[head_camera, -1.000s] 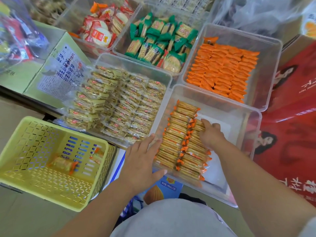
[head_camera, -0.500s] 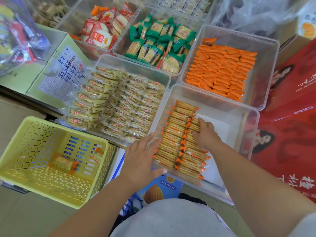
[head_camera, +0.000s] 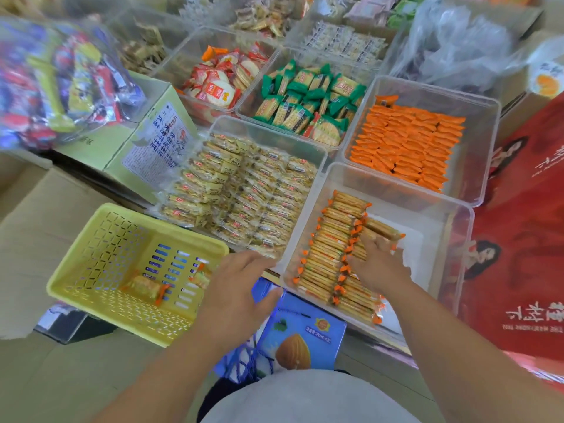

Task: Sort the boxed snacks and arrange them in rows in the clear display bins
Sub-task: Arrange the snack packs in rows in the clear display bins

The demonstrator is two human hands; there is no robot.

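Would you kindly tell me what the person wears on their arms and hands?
Nothing visible: the left hand and right hand are ungloved, with no ring, watch or bracelet, and no sleeve shows on either arm. A light grey garment covers the torso.

The bare left hand (head_camera: 238, 288) hovers palm down, fingers loosely spread and pointing forward (thumb stuck out to their right). The bare right hand (head_camera: 378, 264) lies flat, fingers straight, tips angled forward-left.
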